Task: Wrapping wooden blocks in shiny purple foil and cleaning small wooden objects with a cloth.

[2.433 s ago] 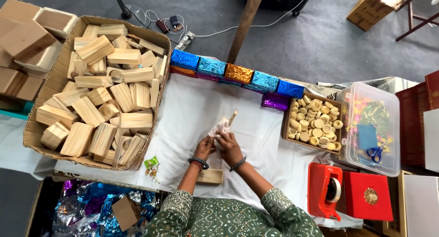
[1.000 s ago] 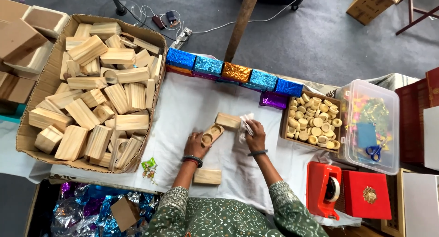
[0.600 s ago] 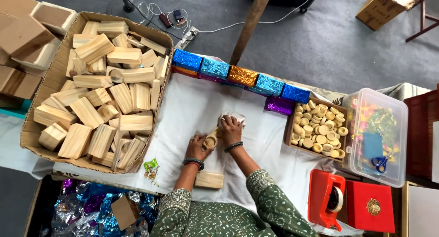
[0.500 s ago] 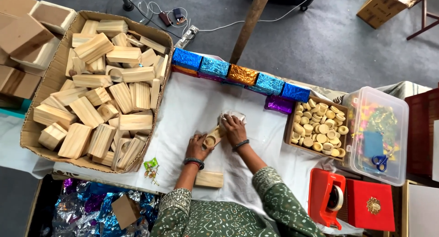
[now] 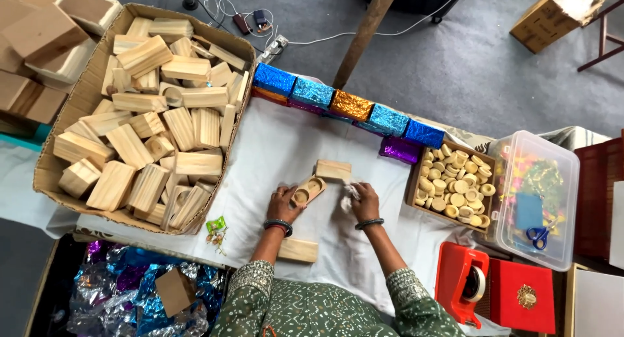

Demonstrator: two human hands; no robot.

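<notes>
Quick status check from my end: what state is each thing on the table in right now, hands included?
left hand: holding the wooden block with two round recesses, recesses facing up.
right hand: closed on a white cloth.
plain wooden block: flat on the white sheet, beside the cloth.
spare block: flat, untouched.
cardboard box: open, heaped with blocks.
clear plastic bin: lid off; scissors inside.
tray of wooden discs: full.

Left hand (image 5: 283,206) holds a hollowed wooden block (image 5: 307,190); right hand (image 5: 364,198) grips white cloth (image 5: 350,195).
</notes>
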